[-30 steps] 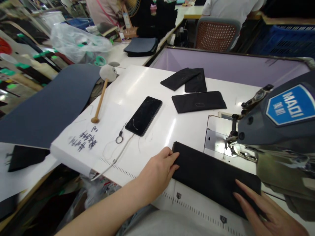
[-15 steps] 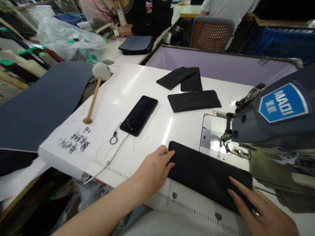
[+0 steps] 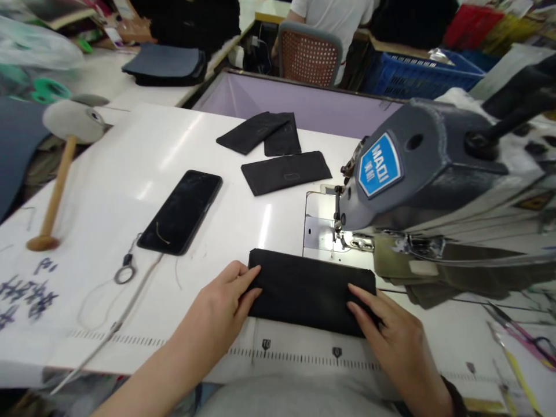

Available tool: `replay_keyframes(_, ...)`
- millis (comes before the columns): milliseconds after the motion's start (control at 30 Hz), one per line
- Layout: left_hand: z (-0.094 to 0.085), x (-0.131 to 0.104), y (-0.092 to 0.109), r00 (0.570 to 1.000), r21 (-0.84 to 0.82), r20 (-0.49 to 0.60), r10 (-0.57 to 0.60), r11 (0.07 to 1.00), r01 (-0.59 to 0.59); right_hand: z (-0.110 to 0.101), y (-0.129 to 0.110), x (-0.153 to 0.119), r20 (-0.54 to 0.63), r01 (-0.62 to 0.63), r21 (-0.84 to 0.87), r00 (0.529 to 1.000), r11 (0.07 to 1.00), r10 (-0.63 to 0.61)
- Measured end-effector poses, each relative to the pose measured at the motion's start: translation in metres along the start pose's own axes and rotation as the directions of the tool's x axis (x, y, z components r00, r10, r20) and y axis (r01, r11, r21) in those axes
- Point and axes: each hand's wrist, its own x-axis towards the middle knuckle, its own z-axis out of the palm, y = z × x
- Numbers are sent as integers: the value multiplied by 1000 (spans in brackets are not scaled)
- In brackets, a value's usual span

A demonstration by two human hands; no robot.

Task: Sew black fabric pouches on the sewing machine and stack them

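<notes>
Your left hand [image 3: 221, 304] pinches black cloth [image 3: 304, 295] at its left end | your right hand [image 3: 399, 333] grips its right | cloth flat on counter [image 3: 237, 217], near machine [image 3: 417, 168] | blue crate [image 3: 399, 75] behind, contents unclear

Matt black cloth [image 3: 304, 292] is seen by the near edge of the surface [image 3: 143, 145], itself white, smooth and glossy. Towards the left edge, smooth wood is shown by the handle [image 3: 59, 194]; shiny metal is shown by the needle plate [image 3: 319, 231], a glossy screen by the phone [image 3: 182, 211].
</notes>
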Motion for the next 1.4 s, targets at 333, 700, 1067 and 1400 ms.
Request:
replay_keyframes(333,2,0,-1,1000,22,1,15,1000,-15,0,0,2,4,-52,8,999,999,52)
replay_keyframes(700,0,0,-1,999,49,-5,39,998,-39,0,0,3,36,-107,57,994,993,105)
replay_keyframes(1067,-1,3,0,999,72,-4,43,997,-43,-2,-2,5,49,-166,89,986,982,162)
replay_keyframes(1400,-1,2,-2,999,80,10,41,996,-42,-2,-2,6,65,-191,136,981,972,184)
